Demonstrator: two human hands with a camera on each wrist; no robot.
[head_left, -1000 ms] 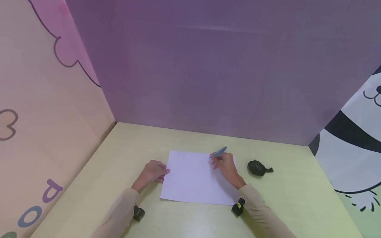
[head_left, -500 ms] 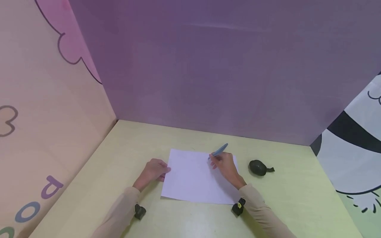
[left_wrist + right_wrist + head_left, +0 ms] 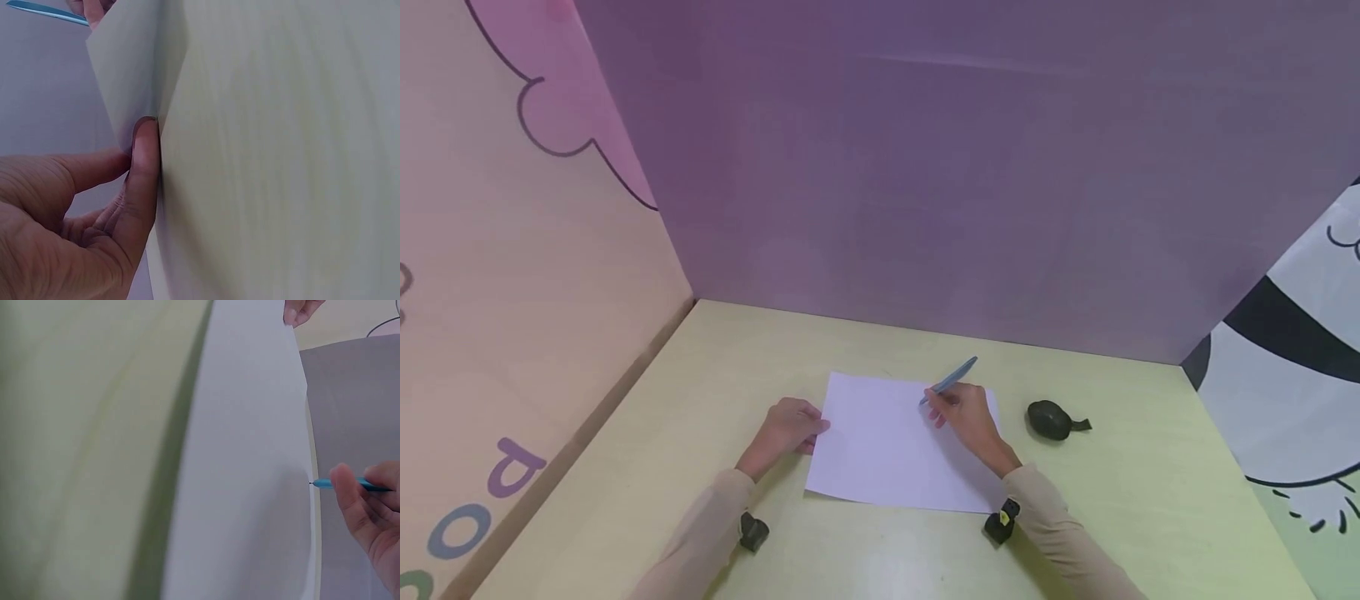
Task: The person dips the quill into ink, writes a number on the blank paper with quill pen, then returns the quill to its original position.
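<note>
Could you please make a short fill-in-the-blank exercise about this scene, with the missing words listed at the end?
1. The right hand holds a blue ____ above the sheet of paper.
2. The left hand rests on the ____ edge of the sheet of paper.
3. A dark ____, deflated, lies on the table to the right of the paper.
4. The wall behind the table is ____ in colour.

Missing words: pen; left; balloon; purple

I sit in a children's playroom booth: a pale yellow-green tabletop [image 3: 760,358] walled by a plain purple panel [image 3: 925,167], a peach lettered panel [image 3: 512,333] and a panda cartoon panel [image 3: 1292,350].
</note>
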